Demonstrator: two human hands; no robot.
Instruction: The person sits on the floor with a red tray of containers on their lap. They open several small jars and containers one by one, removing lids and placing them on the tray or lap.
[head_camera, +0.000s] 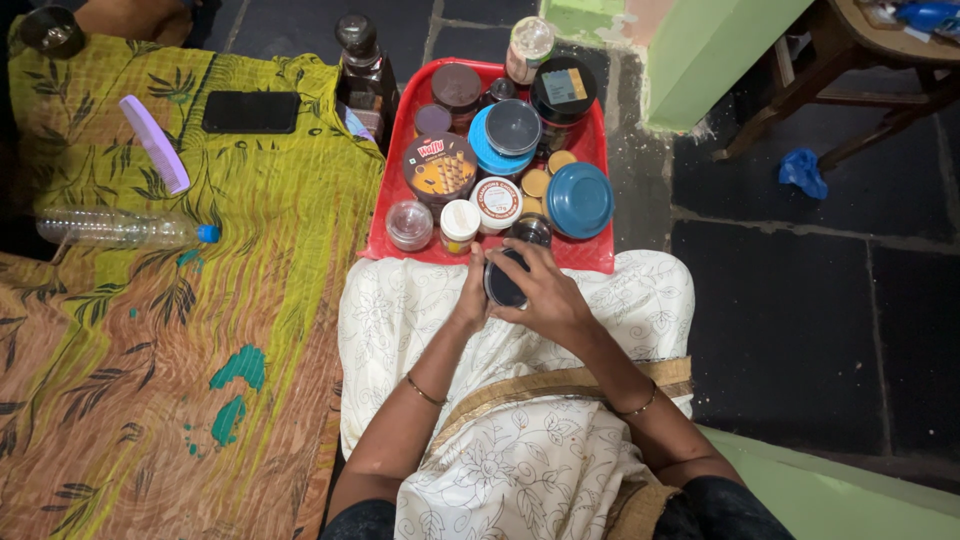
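Observation:
Both my hands hold a small dark round jar over my lap, just in front of a red tray. My left hand grips the jar's left side. My right hand wraps over its top and right side. The tray holds several jars and tins: a blue lidded tub, a brown round tin, a white-lidded jar, a small clear jar and a dark glass bottle at its back left corner.
A green and orange patterned cloth covers the floor on the left, bearing a purple comb, a black phone and a lying clear plastic bottle. A green wall corner and wooden chair legs stand at the back right.

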